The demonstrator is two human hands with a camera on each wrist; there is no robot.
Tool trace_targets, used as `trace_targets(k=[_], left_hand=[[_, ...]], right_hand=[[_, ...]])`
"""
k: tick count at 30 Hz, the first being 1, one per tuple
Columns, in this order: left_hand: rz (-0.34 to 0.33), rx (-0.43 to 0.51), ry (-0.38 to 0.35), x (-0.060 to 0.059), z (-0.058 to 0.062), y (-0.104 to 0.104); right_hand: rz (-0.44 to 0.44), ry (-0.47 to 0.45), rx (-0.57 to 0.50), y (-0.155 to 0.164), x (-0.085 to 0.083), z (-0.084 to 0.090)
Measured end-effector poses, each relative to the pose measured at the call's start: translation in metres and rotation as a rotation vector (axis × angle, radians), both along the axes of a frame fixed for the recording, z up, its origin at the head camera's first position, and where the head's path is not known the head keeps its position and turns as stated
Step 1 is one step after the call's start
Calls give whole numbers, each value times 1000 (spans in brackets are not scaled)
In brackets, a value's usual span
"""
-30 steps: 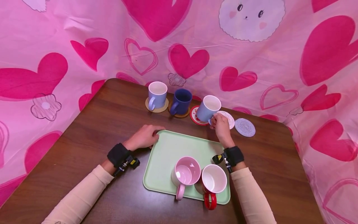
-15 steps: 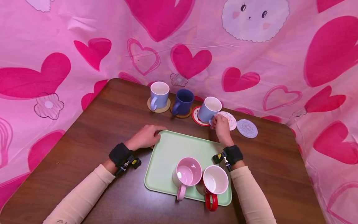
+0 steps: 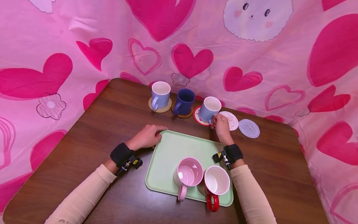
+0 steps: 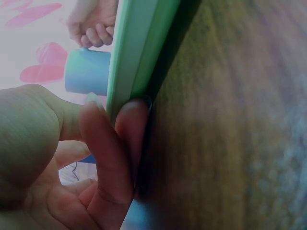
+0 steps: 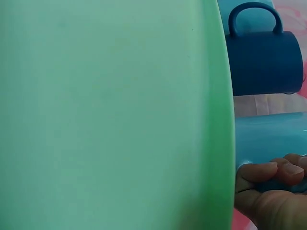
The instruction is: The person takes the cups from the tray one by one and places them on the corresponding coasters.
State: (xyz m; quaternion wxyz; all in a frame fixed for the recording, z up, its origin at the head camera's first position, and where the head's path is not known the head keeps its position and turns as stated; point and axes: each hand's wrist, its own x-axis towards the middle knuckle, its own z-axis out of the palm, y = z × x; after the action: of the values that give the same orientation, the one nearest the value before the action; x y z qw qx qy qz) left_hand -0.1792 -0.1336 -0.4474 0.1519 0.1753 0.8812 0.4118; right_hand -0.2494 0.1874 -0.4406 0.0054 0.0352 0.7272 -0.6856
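My right hand [image 3: 221,123] grips the handle of a light blue mug [image 3: 209,108] that stands on a red-rimmed coaster [image 3: 196,116] beyond the tray; the right wrist view shows the fingers [image 5: 273,171] curled against the mug [image 5: 271,136]. My left hand [image 3: 147,136] holds the far left corner of the pale green tray [image 3: 167,152]; in the left wrist view its fingertips [image 4: 129,124] pinch the tray's rim [image 4: 139,52]. A pink mug [image 3: 188,175] and a white mug with a red handle [image 3: 215,183] stand on the tray's near side.
A lilac mug [image 3: 160,93] and a dark blue mug [image 3: 184,101] stand on brown coasters at the table's far edge. Right of the held mug lie a white patterned coaster [image 3: 231,120] and a grey coaster [image 3: 249,128]. Pink heart-printed cloth [image 3: 84,37] surrounds the wooden table [image 3: 84,137].
The light blue mug has come down and a little left onto the red-rimmed coaster, still in my right hand. My left hand has stayed on the tray's corner.
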Motion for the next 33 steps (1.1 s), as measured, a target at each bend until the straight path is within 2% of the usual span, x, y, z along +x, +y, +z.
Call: trace_targets(k=[5, 23, 33], left_hand=[[21, -5, -15, 0, 0, -1], [12, -5, -12, 0, 0, -2], [15, -8, -28, 1, 1, 0]], right_hand=[[22, -2, 6, -2, -1, 2], [17, -40, 41, 3, 1, 0], [62, -69, -57, 9, 2, 1]])
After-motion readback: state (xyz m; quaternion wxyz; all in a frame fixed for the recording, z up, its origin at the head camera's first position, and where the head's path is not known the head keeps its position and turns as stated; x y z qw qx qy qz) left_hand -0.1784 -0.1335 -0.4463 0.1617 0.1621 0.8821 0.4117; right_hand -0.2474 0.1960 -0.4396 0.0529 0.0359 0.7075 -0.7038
